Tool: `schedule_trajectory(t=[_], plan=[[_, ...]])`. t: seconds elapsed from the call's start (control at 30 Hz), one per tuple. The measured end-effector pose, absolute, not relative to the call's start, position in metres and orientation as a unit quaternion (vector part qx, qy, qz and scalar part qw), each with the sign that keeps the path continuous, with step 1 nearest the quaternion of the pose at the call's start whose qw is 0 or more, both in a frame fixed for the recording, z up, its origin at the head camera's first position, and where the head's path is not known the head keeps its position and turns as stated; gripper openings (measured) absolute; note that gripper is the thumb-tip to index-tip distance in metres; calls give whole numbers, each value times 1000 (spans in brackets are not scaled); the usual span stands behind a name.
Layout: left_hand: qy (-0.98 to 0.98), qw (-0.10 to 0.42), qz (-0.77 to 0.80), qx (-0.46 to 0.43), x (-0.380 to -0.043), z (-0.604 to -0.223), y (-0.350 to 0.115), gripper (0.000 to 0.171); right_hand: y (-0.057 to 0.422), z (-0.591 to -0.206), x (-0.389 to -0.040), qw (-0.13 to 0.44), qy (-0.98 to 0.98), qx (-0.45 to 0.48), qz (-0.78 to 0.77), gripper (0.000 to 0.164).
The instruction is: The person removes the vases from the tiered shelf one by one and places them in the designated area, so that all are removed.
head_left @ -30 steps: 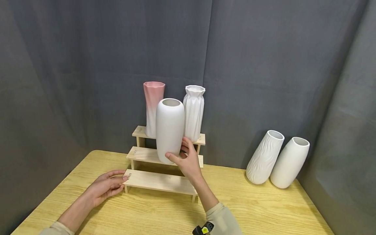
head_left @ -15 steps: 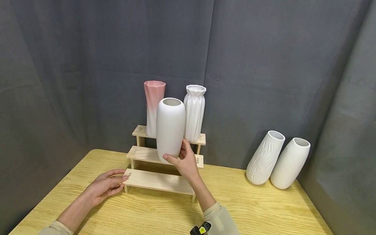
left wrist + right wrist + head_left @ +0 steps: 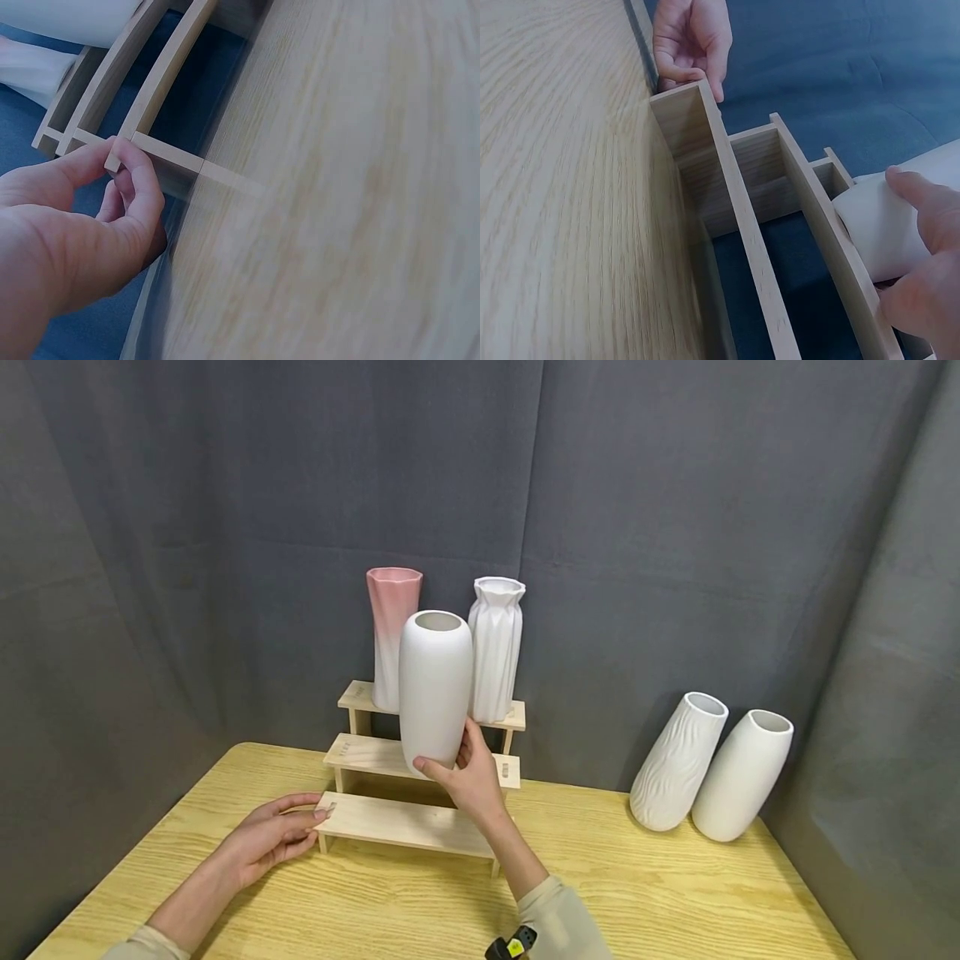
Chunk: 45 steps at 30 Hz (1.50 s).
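Note:
A smooth white vase [image 3: 435,693] stands upright at the middle step of a three-step wooden stand [image 3: 405,823]. My right hand [image 3: 474,777] grips it low down, with the thumb on the front near the base and the fingers round its right side. In the right wrist view the base of the vase [image 3: 885,232] meets the middle step's board. At the stand's left end my left hand [image 3: 273,837] pinches the corner of the lowest step; the left wrist view shows thumb and fingers of this hand [image 3: 90,225] on that board end.
On the top step stand a pink-and-white vase [image 3: 393,610] and a pleated white vase [image 3: 497,652]. Two white vases, one with a wavy relief [image 3: 675,768] and one plain [image 3: 741,777], stand at the table's right. A grey curtain [image 3: 637,527] hangs behind the wooden table [image 3: 615,893].
My right hand has shifted slightly leftward round the vase's base, its thumb a little further across the front. The vase and my left hand have stayed about where they were.

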<state>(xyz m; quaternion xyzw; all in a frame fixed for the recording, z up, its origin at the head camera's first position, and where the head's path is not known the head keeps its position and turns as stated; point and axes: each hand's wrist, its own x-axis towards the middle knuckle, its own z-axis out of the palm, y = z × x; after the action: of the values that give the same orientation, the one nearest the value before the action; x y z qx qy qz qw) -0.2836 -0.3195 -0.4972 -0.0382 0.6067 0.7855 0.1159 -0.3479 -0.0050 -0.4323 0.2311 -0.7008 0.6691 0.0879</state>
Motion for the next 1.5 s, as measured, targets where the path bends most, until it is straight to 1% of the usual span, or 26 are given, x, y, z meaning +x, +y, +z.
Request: schedule_trajectory(t=[0.3, 0.63, 0.77, 0.97, 1.17, 1.37, 1.5], plan=[[602, 121, 788, -30, -284, -496, -320, 60, -8, -431, -347, 106, -703, 225, 666, 89], [602, 124, 789, -27, -284, -496, -322, 62, -7, -407, -322, 116, -701, 226, 666, 83], [602, 118, 789, -27, -286, -495, -322, 62, -8, -410, -329, 118, -703, 223, 665, 84], [600, 121, 790, -22, -285, -496, -322, 62, -9, -432, -347, 126, -699, 208, 673, 90], [601, 128, 788, -29, -283, -499, -322, 65, -8, -442, -347, 136, -691, 193, 683, 91], [604, 118, 788, -30, -286, -497, -322, 65, -10, -438, -347, 145, -687, 194, 685, 90], [603, 126, 787, -28, -286, -497, -323, 64, -9, -436, -344, 141, -684, 192, 690, 90]])
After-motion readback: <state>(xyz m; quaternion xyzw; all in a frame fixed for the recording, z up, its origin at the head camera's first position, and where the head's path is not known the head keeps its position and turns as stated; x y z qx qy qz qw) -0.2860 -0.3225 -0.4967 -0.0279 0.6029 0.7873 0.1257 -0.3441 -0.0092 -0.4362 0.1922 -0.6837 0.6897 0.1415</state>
